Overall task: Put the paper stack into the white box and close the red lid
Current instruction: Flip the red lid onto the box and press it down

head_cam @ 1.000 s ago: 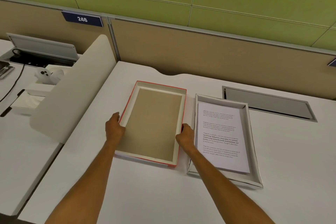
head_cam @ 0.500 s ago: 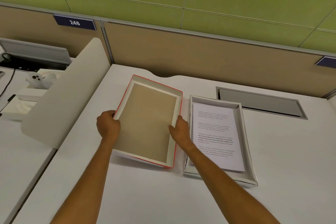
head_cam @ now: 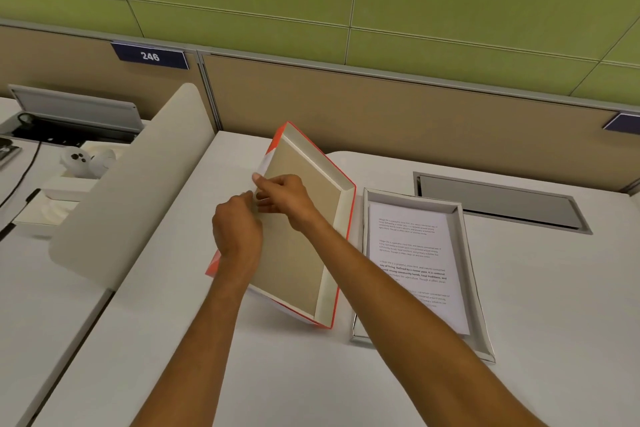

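The red lid (head_cam: 311, 211), brown inside with white inner walls, stands tilted on its right long edge, its open side facing me. My left hand (head_cam: 235, 229) and my right hand (head_cam: 284, 198) both grip its raised left edge, close together. The white box (head_cam: 474, 274) lies flat on the desk just right of the lid. The paper stack (head_cam: 415, 253), printed with text, lies inside the box. My right forearm crosses over the lid's lower part.
A curved white divider (head_cam: 131, 191) stands left of the lid. A grey cable hatch (head_cam: 498, 201) is set into the desk behind the box. The neighbouring desk at left holds a white controller (head_cam: 78, 159) and cables. A tan partition runs along the back.
The lid lay flat, one hand on each long side. Now its left edge is lifted, the lid tilted up toward the box, and my right hand has crossed to the left edge.
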Available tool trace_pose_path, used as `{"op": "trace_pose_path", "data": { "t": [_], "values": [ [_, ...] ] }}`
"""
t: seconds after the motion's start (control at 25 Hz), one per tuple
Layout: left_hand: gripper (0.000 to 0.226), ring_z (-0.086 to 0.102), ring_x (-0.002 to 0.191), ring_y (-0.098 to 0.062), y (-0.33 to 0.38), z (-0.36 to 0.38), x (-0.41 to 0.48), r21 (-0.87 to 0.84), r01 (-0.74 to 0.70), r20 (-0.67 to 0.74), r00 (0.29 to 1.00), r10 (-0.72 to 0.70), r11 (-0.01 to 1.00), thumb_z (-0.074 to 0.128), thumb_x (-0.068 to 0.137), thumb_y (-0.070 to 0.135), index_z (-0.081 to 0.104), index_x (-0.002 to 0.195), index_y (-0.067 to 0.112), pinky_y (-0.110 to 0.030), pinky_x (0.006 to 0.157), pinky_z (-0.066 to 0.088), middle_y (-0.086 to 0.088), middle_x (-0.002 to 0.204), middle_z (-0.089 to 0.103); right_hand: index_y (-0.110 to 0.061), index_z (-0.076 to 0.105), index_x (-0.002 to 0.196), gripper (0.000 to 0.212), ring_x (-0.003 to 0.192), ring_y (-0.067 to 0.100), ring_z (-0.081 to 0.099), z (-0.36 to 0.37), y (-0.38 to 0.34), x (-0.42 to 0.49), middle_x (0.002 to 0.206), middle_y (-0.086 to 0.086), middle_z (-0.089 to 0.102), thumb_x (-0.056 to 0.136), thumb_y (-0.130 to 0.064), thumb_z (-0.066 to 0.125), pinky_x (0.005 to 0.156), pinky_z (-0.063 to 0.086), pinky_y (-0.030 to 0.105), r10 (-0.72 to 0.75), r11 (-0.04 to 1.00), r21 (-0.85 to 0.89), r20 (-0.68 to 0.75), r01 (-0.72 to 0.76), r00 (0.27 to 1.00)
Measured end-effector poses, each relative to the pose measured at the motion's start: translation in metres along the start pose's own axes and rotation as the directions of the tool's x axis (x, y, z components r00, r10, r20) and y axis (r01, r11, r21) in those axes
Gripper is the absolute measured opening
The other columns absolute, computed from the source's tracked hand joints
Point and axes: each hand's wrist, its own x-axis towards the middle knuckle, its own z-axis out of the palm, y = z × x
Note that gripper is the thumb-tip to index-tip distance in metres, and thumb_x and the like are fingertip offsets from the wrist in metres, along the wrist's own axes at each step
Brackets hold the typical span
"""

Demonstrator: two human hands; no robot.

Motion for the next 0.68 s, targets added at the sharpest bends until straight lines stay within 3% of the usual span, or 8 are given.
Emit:
{"op": "trace_pose_path", "data": {
  "t": [0.12, 0.2, 0.28, 0.36, 0.44, 0.52, 0.6, 0.68],
  "values": [
    [0.026, 0.071, 0.094, -0.033, 0.012, -0.005, -0.007, -0.076, 0.043, -0.021, 0.999, -0.044, 0.996, 0.052, 0.1, 0.014, 0.069, 0.116, 0.002, -0.032, 0.086, 0.053, -0.015, 0.104, 0.073, 0.006, 0.07, 0.102, 0.036, 0.084, 0.031, 0.076, 0.002, -0.007, 0.001, 0.097, 0.02, 0.074, 0.086, -0.026, 0.072, 0.064, 0.063, 0.029, 0.065, 0.998, 0.017, 0.01, -0.065, 0.998],
    [0.025, 0.07, 0.096, -0.031, 0.017, -0.009, -0.01, -0.082, 0.033, 0.004, 0.999, -0.033, 0.996, 0.054, 0.099, 0.013, 0.069, 0.116, 0.003, -0.033, 0.089, 0.053, -0.014, 0.107, 0.073, 0.011, 0.069, 0.099, 0.028, 0.08, 0.032, 0.075, 0.0, -0.01, 0.0, 0.098, 0.024, 0.073, 0.085, -0.013, 0.071, 0.059, 0.061, 0.028, 0.089, 0.996, 0.026, -0.025, -0.088, 0.996],
    [0.026, 0.07, 0.097, -0.029, 0.019, -0.02, -0.008, -0.084, -0.013, 0.106, 0.994, 0.021, 0.996, 0.066, 0.09, 0.009, 0.071, 0.116, 0.005, -0.033, 0.088, 0.053, -0.012, 0.11, 0.073, 0.013, 0.069, 0.095, 0.021, 0.08, 0.033, 0.075, -0.004, -0.012, -0.003, 0.101, 0.024, 0.072, 0.083, -0.003, 0.069, 0.061, 0.063, 0.031, 0.094, 0.995, -0.009, -0.081, -0.095, 0.992],
    [0.039, 0.07, 0.097, -0.025, 0.015, -0.035, 0.004, -0.214, 0.074, 0.256, 0.966, -0.018, 0.974, 0.081, 0.076, 0.013, 0.072, 0.115, 0.01, -0.032, 0.086, 0.052, -0.005, 0.109, 0.073, 0.011, 0.068, 0.092, 0.015, 0.088, 0.036, 0.074, -0.011, -0.014, -0.006, 0.107, 0.023, 0.071, 0.083, 0.0, 0.068, 0.069, 0.065, 0.039, 0.067, 0.995, -0.07, -0.128, -0.077, 0.99],
    [0.044, 0.069, 0.097, -0.021, 0.005, -0.048, 0.022, -0.401, 0.257, 0.379, 0.92, -0.096, 0.879, 0.087, 0.07, 0.02, 0.074, 0.111, 0.012, -0.034, 0.089, 0.053, 0.0, 0.106, 0.072, 0.008, 0.066, 0.093, 0.013, 0.094, 0.038, 0.073, -0.017, -0.018, -0.013, 0.114, 0.02, 0.07, 0.084, -0.001, 0.067, 0.072, 0.064, 0.043, 0.032, 0.995, -0.09, -0.153, -0.046, 0.988],
    [0.032, 0.07, 0.099, -0.022, -0.009, -0.05, 0.039, -0.561, 0.376, 0.437, 0.891, -0.122, 0.737, 0.082, 0.076, 0.018, 0.074, 0.106, 0.01, -0.035, 0.092, 0.055, -0.006, 0.109, 0.073, 0.005, 0.065, 0.09, 0.009, 0.093, 0.036, 0.074, -0.026, -0.025, -0.022, 0.115, 0.018, 0.071, 0.085, -0.002, 0.066, 0.071, 0.064, 0.043, 0.0, 0.995, -0.095, -0.17, -0.016, 0.986],
    [0.024, 0.069, 0.105, -0.026, -0.024, -0.038, 0.05, -0.62, 0.459, 0.477, 0.864, -0.159, 0.636, 0.073, 0.086, 0.013, 0.072, 0.108, 0.007, -0.038, 0.096, 0.054, -0.015, 0.115, 0.071, 0.001, 0.062, 0.077, 0.01, 0.092, 0.035, 0.075, -0.035, -0.033, -0.034, 0.11, 0.019, 0.072, 0.085, -0.004, 0.065, 0.07, 0.064, 0.045, -0.047, 0.992, -0.123, -0.19, 0.023, 0.981],
    [0.029, 0.065, 0.111, -0.03, -0.032, -0.019, 0.052, -0.597, 0.538, 0.548, 0.815, -0.188, 0.595, 0.066, 0.092, 0.013, 0.066, 0.118, 0.001, -0.041, 0.102, 0.05, -0.019, 0.122, 0.067, -0.008, 0.049, 0.059, 0.03, 0.089, 0.035, 0.075, -0.046, -0.039, -0.045, 0.1, 0.02, 0.074, 0.085, -0.005, 0.064, 0.067, 0.064, 0.047, -0.119, 0.982, -0.173, -0.228, 0.08, 0.966]
  ]
}}
